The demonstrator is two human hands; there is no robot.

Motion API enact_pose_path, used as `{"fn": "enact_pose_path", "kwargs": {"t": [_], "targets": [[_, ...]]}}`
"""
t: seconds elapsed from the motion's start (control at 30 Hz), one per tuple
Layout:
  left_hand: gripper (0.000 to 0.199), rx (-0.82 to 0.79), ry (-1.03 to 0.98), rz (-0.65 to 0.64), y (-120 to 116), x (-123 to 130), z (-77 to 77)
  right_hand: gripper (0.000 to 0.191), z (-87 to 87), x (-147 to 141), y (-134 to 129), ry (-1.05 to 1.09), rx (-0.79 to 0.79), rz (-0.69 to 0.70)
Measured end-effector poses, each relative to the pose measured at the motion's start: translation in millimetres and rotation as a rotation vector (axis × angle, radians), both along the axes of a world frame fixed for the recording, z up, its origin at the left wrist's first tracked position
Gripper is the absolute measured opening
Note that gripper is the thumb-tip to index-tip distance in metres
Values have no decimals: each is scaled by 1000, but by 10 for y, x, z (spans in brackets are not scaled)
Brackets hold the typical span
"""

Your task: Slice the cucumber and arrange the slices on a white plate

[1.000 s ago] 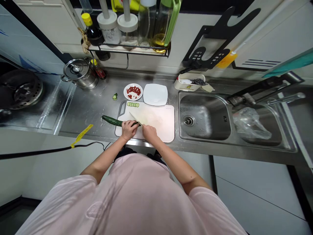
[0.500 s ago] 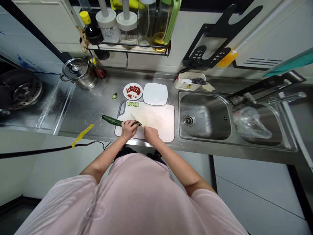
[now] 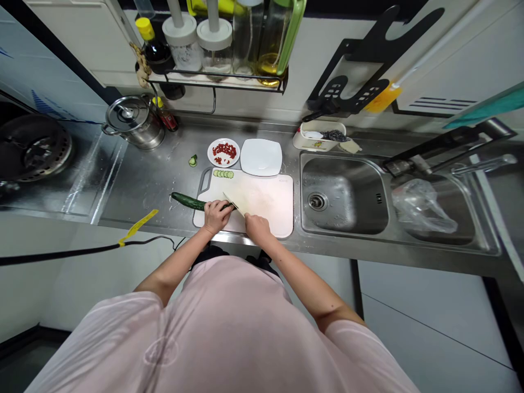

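Note:
My left hand (image 3: 216,216) is closed over the right part of a dark green cucumber (image 3: 187,201), whose left end sticks out past the cutting board. In my right hand (image 3: 257,228) is the handle of a knife (image 3: 234,204); its blade slants up and left beside the cucumber's right end, close to my left fingertips. Under both hands lies the white cutting board (image 3: 270,202). A short row of cucumber slices (image 3: 223,174) rests at the board's upper left. Above it are a plate of chopped red pieces (image 3: 223,160) and a white square plate (image 3: 261,157).
A cucumber scrap (image 3: 192,160) lies left of the plates. To the right is a steel sink (image 3: 347,191), with a plastic bag (image 3: 423,204) in its second basin. A lidded pot (image 3: 135,123) stands at the back left, below a condiment rack (image 3: 216,80).
My right hand has drawn slightly right and back with the knife. My left hand stays on the cucumber. The whole view has shifted very slightly.

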State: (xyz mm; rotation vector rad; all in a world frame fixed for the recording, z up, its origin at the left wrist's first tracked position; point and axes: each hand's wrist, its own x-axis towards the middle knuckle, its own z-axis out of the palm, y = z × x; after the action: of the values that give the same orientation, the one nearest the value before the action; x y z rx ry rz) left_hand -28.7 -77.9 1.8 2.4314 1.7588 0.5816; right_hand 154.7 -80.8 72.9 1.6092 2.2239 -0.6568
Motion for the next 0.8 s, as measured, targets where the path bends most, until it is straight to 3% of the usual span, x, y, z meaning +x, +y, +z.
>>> {"fn": "enact_pose_path", "kwargs": {"t": [0.27, 0.57, 0.8], "targets": [[24, -5, 6, -3, -2, -2, 9, 25, 0, -183, 151, 17, 38, -1], [25, -5, 6, -6, 0, 1, 4, 25, -29, 5, 13, 2, -19, -7], [25, 20, 4, -11, 6, 0, -15, 27, -34, -117, 145, 17, 4, 0]]}}
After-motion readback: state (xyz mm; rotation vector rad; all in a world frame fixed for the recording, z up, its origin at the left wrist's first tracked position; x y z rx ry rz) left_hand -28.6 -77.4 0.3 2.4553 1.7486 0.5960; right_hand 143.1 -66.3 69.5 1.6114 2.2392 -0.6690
